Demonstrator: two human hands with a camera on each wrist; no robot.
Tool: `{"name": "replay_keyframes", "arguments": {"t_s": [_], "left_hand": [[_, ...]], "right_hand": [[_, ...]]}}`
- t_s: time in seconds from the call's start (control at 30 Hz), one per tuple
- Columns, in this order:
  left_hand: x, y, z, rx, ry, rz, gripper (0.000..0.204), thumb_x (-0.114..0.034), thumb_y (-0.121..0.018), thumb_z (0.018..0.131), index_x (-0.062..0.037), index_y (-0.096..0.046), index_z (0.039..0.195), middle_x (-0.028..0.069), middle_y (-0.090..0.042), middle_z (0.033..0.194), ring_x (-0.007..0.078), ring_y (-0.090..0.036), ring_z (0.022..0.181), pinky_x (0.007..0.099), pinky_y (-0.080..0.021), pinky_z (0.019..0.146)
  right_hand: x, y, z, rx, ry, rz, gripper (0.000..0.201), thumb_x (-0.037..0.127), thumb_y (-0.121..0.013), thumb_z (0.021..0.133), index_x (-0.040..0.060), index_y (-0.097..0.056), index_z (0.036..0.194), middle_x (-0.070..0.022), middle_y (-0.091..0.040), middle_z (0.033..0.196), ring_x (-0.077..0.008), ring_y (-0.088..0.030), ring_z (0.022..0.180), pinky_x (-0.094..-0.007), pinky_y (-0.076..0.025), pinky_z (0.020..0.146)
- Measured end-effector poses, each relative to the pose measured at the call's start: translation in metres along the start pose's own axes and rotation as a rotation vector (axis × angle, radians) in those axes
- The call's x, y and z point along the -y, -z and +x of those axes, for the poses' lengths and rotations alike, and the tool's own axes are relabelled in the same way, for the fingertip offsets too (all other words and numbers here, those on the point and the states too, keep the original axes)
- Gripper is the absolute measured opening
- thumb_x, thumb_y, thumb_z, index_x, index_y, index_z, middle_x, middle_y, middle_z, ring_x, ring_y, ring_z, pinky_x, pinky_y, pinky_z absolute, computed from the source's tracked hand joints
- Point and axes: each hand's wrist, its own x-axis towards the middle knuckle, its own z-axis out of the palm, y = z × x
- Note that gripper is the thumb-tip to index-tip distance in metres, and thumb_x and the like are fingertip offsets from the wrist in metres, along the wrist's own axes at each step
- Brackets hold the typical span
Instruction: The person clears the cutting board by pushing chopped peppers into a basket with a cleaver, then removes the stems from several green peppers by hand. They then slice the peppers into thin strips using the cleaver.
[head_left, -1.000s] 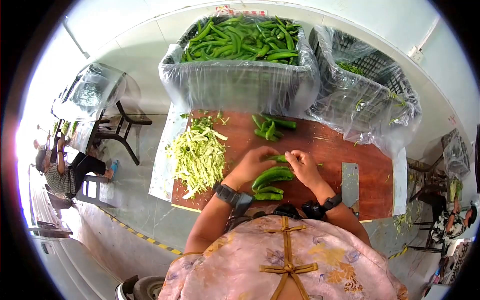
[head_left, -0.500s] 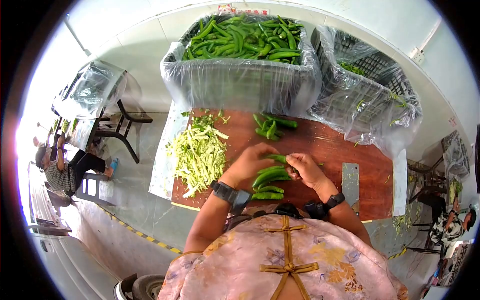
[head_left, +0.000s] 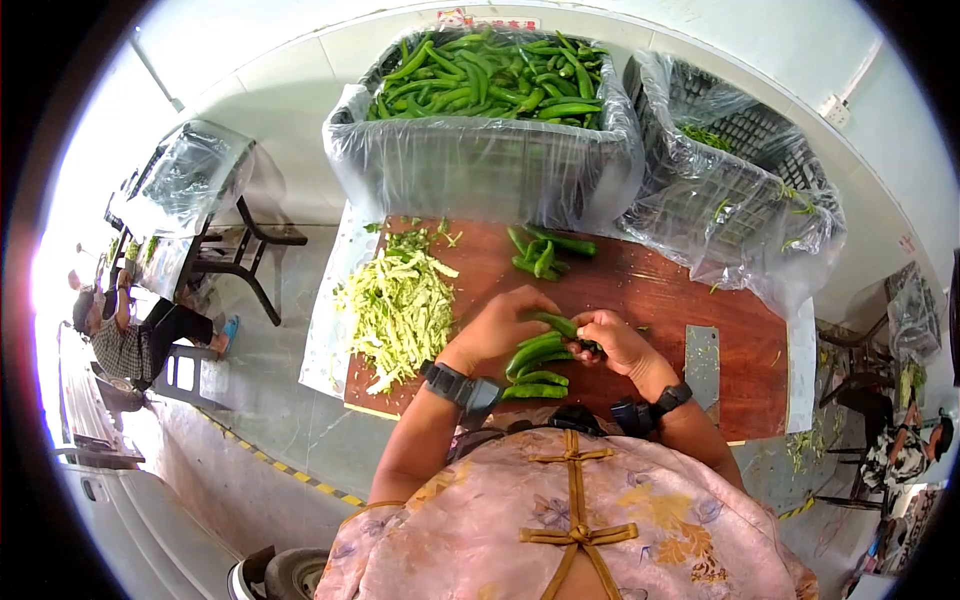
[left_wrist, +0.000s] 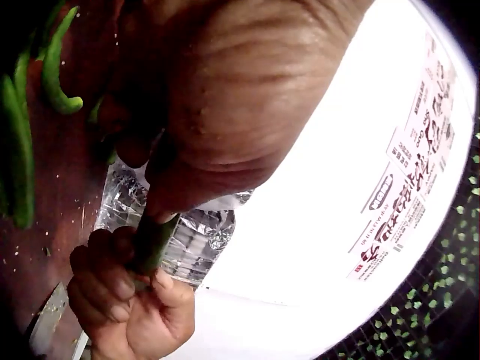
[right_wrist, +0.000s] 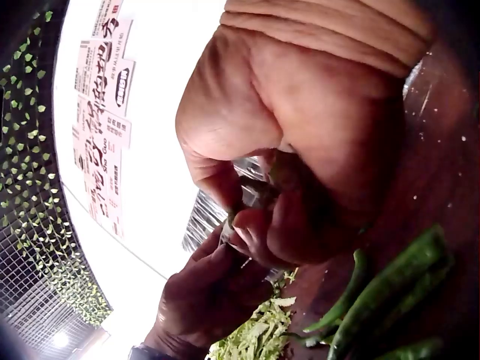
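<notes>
In the head view, my left hand [head_left: 493, 332] grips a green pepper [head_left: 556, 323] over the wooden board [head_left: 650, 285]. My right hand [head_left: 622, 346] pinches the same pepper at its right end with curled fingers. The left wrist view shows the pepper's dark green body [left_wrist: 154, 244] running between both hands. Dark bits show under the right fingers; what they are I cannot tell. Just below the hands lie several loose green peppers [head_left: 540, 355]. A second small group of peppers [head_left: 541, 262] sits farther up the board.
Shredded pale green vegetable [head_left: 405, 310] is heaped on the board's left. A flat metal blade [head_left: 702, 365] lies at right. Behind the board stand a plastic-lined crate [head_left: 480, 165] full of peppers and another lined crate [head_left: 735, 205]. People sit at far left [head_left: 125, 345] and far right [head_left: 893, 450].
My right hand has turned at the pepper's end, its fingers now curled further in. The left hand has shifted slightly left. The loose peppers and shredded heap stay in place.
</notes>
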Motion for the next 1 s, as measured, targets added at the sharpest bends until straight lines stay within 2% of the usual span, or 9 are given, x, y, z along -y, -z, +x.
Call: {"name": "replay_keyframes", "arguments": {"t_s": [0.4, 0.47, 0.6, 0.73, 0.8, 0.87, 0.9, 0.93, 1.0], "left_hand": [[-0.003, -0.002, 0.0, -0.031, -0.018, 0.023, 0.023, -0.007, -0.066, 0.078, -0.0001, -0.064, 0.1, 0.0092, -0.062, 0.097, 0.0186, -0.059, 0.094, 0.0291, -0.045, 0.084], [-0.001, -0.003, -0.002, -0.068, 0.218, -0.215, 0.024, -0.007, -0.065, 0.08, 0.0014, -0.063, 0.102, 0.0097, -0.063, 0.099, 0.0179, -0.059, 0.094, 0.029, -0.045, 0.084], [0.015, -0.005, -0.004, -0.05, 0.248, -0.213, 0.025, -0.008, -0.063, 0.082, 0.0023, -0.062, 0.104, 0.0103, -0.064, 0.1, 0.0174, -0.059, 0.094, 0.0291, -0.046, 0.084], [0.022, 0.0, -0.005, 0.001, 0.198, -0.137, 0.026, -0.01, -0.062, 0.083, 0.0012, -0.061, 0.106, 0.0104, -0.065, 0.1, 0.0179, -0.06, 0.091, 0.0305, -0.046, 0.083], [0.029, 0.006, -0.008, 0.039, 0.158, -0.063, 0.026, -0.011, -0.061, 0.084, 0.0008, -0.061, 0.107, 0.0106, -0.066, 0.099, 0.0181, -0.06, 0.09, 0.031, -0.047, 0.082], [0.032, 0.014, -0.008, 0.01, 0.136, 0.179, 0.028, -0.01, -0.06, 0.086, -0.0002, -0.06, 0.112, 0.0076, -0.065, 0.106, 0.0131, -0.059, 0.092, 0.0275, -0.047, 0.082], [0.028, 0.018, -0.008, -0.099, 0.184, 0.147, 0.026, -0.009, -0.061, 0.086, -0.0002, -0.062, 0.11, 0.0068, -0.066, 0.103, 0.0122, -0.059, 0.091, 0.0273, -0.047, 0.082], [0.031, 0.022, -0.009, -0.098, 0.185, 0.146, 0.026, -0.009, -0.061, 0.086, -0.0002, -0.062, 0.11, 0.0068, -0.066, 0.103, 0.0122, -0.059, 0.091, 0.0273, -0.047, 0.082], [0.041, 0.031, -0.013, -0.346, 0.311, 0.07, 0.025, -0.008, -0.06, 0.086, 0.0006, -0.062, 0.109, 0.0063, -0.067, 0.1, 0.0107, -0.058, 0.089, 0.0275, -0.048, 0.081]], "right_hand": [[-0.014, -0.006, 0.005, -0.134, 0.131, -0.13, 0.018, 0.008, -0.044, 0.083, 0.0021, -0.061, 0.081, -0.0013, -0.056, 0.066, -0.0075, -0.048, 0.057, -0.0219, -0.039, 0.051], [-0.016, -0.003, 0.007, -0.054, 0.231, 0.119, 0.018, 0.005, -0.042, 0.083, 0.003, -0.057, 0.075, -0.0006, -0.052, 0.064, -0.0072, -0.044, 0.054, -0.0224, -0.036, 0.049], [0.008, -0.016, 0.002, -0.026, 0.274, 0.229, 0.016, 0.002, -0.04, 0.083, 0.004, -0.055, 0.075, -0.0009, -0.05, 0.065, -0.007, -0.042, 0.054, -0.0211, -0.034, 0.047], [0.009, -0.007, 0.004, -0.061, 0.215, 0.326, 0.018, 0.001, -0.041, 0.077, 0.0061, -0.055, 0.088, -0.0047, -0.051, 0.074, -0.0085, -0.044, 0.059, -0.0193, -0.03, 0.046], [0.005, -0.002, 0.003, -0.15, 0.163, 0.371, 0.024, 0.001, -0.042, 0.076, 0.0064, -0.057, 0.094, -0.005, -0.052, 0.077, -0.0096, -0.046, 0.06, -0.0187, -0.03, 0.045], [-0.001, 0.006, 0.006, -0.144, 0.155, 0.373, 0.028, 0.001, -0.042, 0.076, 0.0073, -0.058, 0.098, -0.0053, -0.053, 0.08, -0.0104, -0.047, 0.062, -0.0189, -0.03, 0.045], [-0.003, 0.008, 0.006, -0.159, 0.149, 0.419, 0.027, 0.001, -0.043, 0.077, 0.0066, -0.057, 0.099, -0.0066, -0.056, 0.081, -0.0118, -0.05, 0.062, -0.0196, -0.033, 0.046], [-0.005, 0.011, 0.007, -0.174, 0.143, 0.464, 0.027, 0.0, -0.044, 0.078, 0.006, -0.057, 0.1, -0.008, -0.058, 0.082, -0.0132, -0.053, 0.062, -0.0203, -0.036, 0.046], [-0.014, 0.021, 0.009, -0.202, 0.13, 0.535, 0.025, 0.002, -0.045, 0.078, 0.0055, -0.058, 0.099, -0.0091, -0.059, 0.082, -0.0148, -0.054, 0.063, -0.0214, -0.037, 0.047]]}}
